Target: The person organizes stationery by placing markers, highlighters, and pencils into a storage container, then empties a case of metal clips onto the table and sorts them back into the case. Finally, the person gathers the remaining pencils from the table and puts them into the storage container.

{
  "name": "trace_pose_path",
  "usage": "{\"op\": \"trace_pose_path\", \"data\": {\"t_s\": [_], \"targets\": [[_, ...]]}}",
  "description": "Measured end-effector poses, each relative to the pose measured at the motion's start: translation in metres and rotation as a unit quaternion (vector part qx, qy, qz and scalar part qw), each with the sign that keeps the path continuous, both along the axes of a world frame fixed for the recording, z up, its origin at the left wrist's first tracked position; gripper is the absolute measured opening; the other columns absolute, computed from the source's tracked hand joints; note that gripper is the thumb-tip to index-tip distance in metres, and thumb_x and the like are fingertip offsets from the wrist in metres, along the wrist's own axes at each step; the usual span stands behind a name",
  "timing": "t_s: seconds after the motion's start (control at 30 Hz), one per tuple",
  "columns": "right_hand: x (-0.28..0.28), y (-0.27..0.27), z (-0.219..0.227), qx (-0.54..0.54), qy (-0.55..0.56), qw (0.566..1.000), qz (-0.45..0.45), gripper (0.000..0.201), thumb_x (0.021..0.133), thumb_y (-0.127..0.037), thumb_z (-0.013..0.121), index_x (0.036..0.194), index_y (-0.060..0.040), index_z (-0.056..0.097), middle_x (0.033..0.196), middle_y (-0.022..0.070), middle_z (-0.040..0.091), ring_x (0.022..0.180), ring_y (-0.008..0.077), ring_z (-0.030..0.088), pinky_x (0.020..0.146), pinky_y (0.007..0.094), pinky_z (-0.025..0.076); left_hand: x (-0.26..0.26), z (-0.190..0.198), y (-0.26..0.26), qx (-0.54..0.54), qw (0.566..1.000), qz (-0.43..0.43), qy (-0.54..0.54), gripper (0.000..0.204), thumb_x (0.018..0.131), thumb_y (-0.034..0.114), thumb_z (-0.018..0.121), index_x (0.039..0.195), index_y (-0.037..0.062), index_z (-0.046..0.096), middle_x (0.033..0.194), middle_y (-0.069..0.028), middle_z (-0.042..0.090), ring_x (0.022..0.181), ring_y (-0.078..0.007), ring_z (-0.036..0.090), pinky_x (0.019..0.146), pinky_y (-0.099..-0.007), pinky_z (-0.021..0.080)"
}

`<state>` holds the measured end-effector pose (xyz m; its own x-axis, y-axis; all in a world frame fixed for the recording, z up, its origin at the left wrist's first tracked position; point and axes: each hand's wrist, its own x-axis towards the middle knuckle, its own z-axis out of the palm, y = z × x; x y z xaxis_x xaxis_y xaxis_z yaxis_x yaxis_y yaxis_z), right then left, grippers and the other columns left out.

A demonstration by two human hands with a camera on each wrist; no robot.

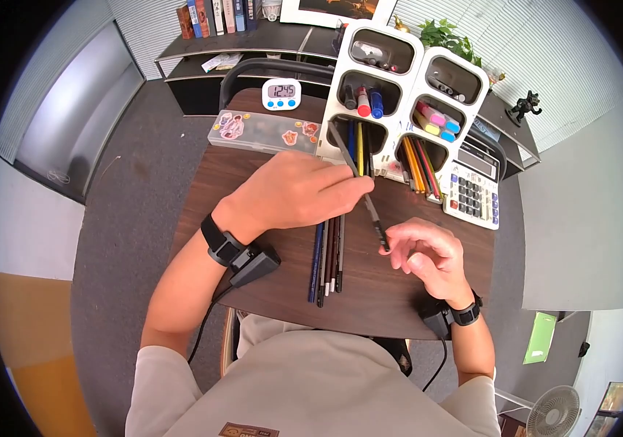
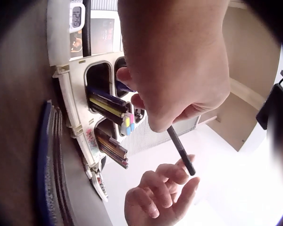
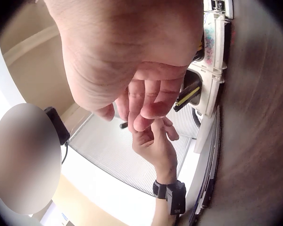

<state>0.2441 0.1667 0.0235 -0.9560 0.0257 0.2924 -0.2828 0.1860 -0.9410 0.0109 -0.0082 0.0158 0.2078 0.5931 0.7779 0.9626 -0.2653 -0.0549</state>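
Note:
The left hand (image 1: 293, 191) pinches a dark pencil (image 1: 375, 215) that slants over the table, its upper part near the lower left compartment of the white organizer (image 1: 390, 95). At the pencil's lower end is the right hand (image 1: 428, 255), palm up with loosely bent fingers; the left wrist view shows the pencil tip (image 2: 192, 170) close to its fingertips, and whether they touch cannot be told. Several dark pencils (image 1: 326, 255) lie side by side on the table below the left hand. Blue, yellow and dark pencils (image 2: 106, 101) stand in one compartment, orange and brown ones (image 2: 112, 147) in another.
A clear pencil case (image 1: 264, 135) with stickers lies behind the left hand, with a white timer (image 1: 281, 95) beyond it. To the right of the organizer is a calculator (image 1: 473, 188). Markers (image 1: 363, 101) and highlighters (image 1: 439, 120) stand in the organizer's middle compartments.

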Motion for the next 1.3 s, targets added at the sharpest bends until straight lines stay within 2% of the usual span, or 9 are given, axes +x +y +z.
{"op": "trace_pose_path", "data": {"t_s": [0.23, 0.3, 0.33, 0.43, 0.63, 0.93, 1.03, 1.2, 1.3], "targets": [[-0.002, 0.003, 0.001, 0.007, 0.0, 1.0, 0.008, 0.034, 0.105, -0.022, 0.068, 0.13, 0.0008, 0.071, 0.109, 0.0121, 0.075, 0.081, 0.0141, 0.069, 0.07, 0.0267, 0.056, -0.007, -0.004, -0.001, -0.022, 0.998, 0.008, -0.057, 0.043, 0.075, 0.001, 0.077, 0.116, 0.0146, 0.072, 0.081, -0.0009, 0.067, 0.063, -0.0217, 0.063, 0.054, -0.0357, 0.049], [-0.002, 0.003, 0.0, 0.015, 0.005, 1.0, 0.011, 0.033, 0.105, -0.022, 0.068, 0.129, 0.0008, 0.072, 0.109, 0.0122, 0.075, 0.081, 0.0141, 0.069, 0.07, 0.0268, 0.056, -0.012, -0.004, 0.001, -0.031, 0.997, 0.034, -0.059, 0.026, 0.086, 0.01, 0.076, 0.112, 0.0106, 0.072, 0.086, -0.0026, 0.071, 0.065, -0.0219, 0.068, 0.055, -0.0358, 0.053], [-0.002, 0.003, 0.001, 0.022, 0.003, 1.0, 0.012, 0.032, 0.105, -0.02, 0.068, 0.129, 0.0004, 0.072, 0.109, 0.0121, 0.075, 0.082, 0.0142, 0.07, 0.07, 0.0268, 0.056, -0.014, -0.005, 0.003, -0.032, 0.997, 0.032, -0.058, 0.026, 0.086, 0.01, 0.076, 0.112, 0.0106, 0.072, 0.086, -0.0026, 0.071, 0.065, -0.0219, 0.068, 0.055, -0.0358, 0.053], [-0.002, 0.003, 0.001, 0.035, -0.005, 0.999, 0.012, 0.03, 0.103, -0.016, 0.069, 0.129, -0.0008, 0.072, 0.109, 0.0115, 0.075, 0.085, 0.0142, 0.07, 0.07, 0.0267, 0.056, -0.02, -0.012, 0.005, -0.096, 0.983, 0.083, -0.131, 0.028, 0.089, 0.009, 0.072, 0.117, 0.0089, 0.072, 0.093, -0.0081, 0.074, 0.074, -0.0299, 0.072, 0.064, -0.0413, 0.057], [-0.003, -0.001, 0.004, 0.051, -0.058, 0.997, 0.0, 0.029, 0.1, -0.006, 0.07, 0.128, -0.0042, 0.073, 0.11, 0.0086, 0.076, 0.088, 0.0133, 0.071, 0.07, 0.0262, 0.056, -0.026, -0.022, 0.01, -0.105, 0.968, 0.113, -0.197, 0.032, 0.093, 0.008, 0.069, 0.125, 0.0065, 0.07, 0.097, -0.014, 0.074, 0.081, -0.0355, 0.072, 0.07, -0.0451, 0.058], [-0.005, -0.004, 0.006, 0.058, -0.077, 0.995, 0.005, 0.029, 0.1, -0.004, 0.07, 0.13, -0.0056, 0.072, 0.112, 0.0081, 0.075, 0.09, 0.013, 0.071, 0.071, 0.0264, 0.056, -0.02, -0.023, 0.013, -0.095, 0.968, 0.106, -0.207, 0.026, 0.1, 0.01, 0.066, 0.124, 0.0046, 0.07, 0.104, -0.0141, 0.075, 0.087, -0.0361, 0.073, 0.073, -0.0459, 0.058], [-0.006, -0.004, 0.004, 0.074, -0.083, 0.994, 0.01, 0.03, 0.1, -0.004, 0.07, 0.13, -0.0062, 0.072, 0.113, 0.0077, 0.076, 0.09, 0.0128, 0.071, 0.072, 0.0268, 0.056, -0.02, -0.022, 0.012, -0.104, 0.966, 0.117, -0.208, 0.028, 0.098, 0.006, 0.069, 0.126, 0.0069, 0.071, 0.11, -0.0151, 0.075, 0.093, -0.0342, 0.073, 0.076, -0.0423, 0.059], [-0.009, -0.007, 0.003, 0.095, -0.108, 0.989, 0.022, 0.032, 0.1, -0.003, 0.07, 0.131, -0.007, 0.071, 0.118, 0.0062, 0.076, 0.091, 0.0125, 0.071, 0.072, 0.0272, 0.057, -0.02, -0.025, 0.013, -0.1, 0.967, 0.113, -0.206, 0.028, 0.098, 0.006, 0.068, 0.126, 0.0071, 0.072, 0.111, -0.0143, 0.075, 0.095, -0.0346, 0.073, 0.077, -0.0422, 0.06], [-0.009, -0.009, 0.004, 0.1, -0.133, 0.985, 0.046, 0.035, 0.1, 0.002, 0.064, 0.134, -0.0022, 0.068, 0.124, 0.0092, 0.073, 0.088, 0.014, 0.07, 0.074, 0.0288, 0.059, -0.019, -0.024, 0.013, -0.102, 0.965, 0.113, -0.212, 0.026, 0.098, 0.005, 0.067, 0.124, 0.007, 0.072, 0.116, -0.0126, 0.075, 0.098, -0.0339, 0.073, 0.078, -0.0417, 0.06]]}}
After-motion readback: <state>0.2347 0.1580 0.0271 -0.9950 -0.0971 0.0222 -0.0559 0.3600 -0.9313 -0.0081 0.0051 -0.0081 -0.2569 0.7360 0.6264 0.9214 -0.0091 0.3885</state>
